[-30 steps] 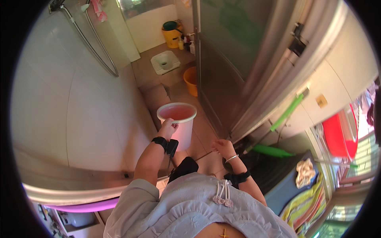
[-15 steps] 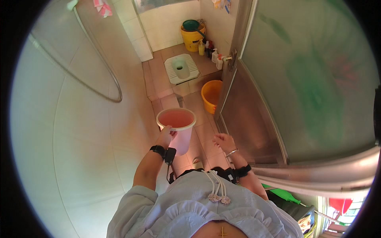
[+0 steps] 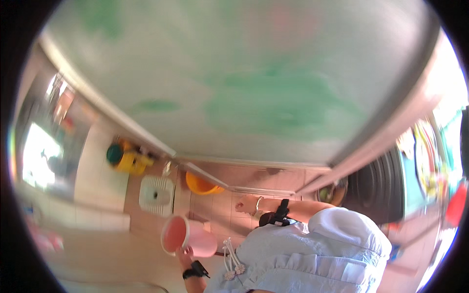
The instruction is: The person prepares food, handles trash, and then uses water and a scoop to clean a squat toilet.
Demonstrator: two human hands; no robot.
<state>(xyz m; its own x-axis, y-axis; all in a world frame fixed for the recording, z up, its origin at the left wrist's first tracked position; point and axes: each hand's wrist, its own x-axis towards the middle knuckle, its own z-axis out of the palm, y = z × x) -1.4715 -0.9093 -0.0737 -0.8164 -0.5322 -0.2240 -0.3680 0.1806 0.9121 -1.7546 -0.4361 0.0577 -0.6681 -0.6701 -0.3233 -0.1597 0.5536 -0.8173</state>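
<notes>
My left hand (image 3: 185,256) grips the rim of a pink bucket (image 3: 202,241), fingers bent over its pale edge. The bucket is tilted, with its mouth toward the left of the picture, and no contents can be made out inside. My right hand (image 3: 246,204) hangs free above the pinkish floor tiles, its fingers loosely bent and somewhat blurred, with nothing visible in them. An orange tub (image 3: 199,184) stands on the floor beyond it, close to the door's edge.
A large frosted glass door (image 3: 264,88) with green patterns spans the upper view. A white squat toilet (image 3: 145,188) lies left, near a yellow bucket (image 3: 129,162) with a green vessel on it. At right stands a dark ridged object (image 3: 373,190).
My view has swung to the right, so the glass door now fills the upper part. The pink bucket stays in my left hand. My right hand remains free.
</notes>
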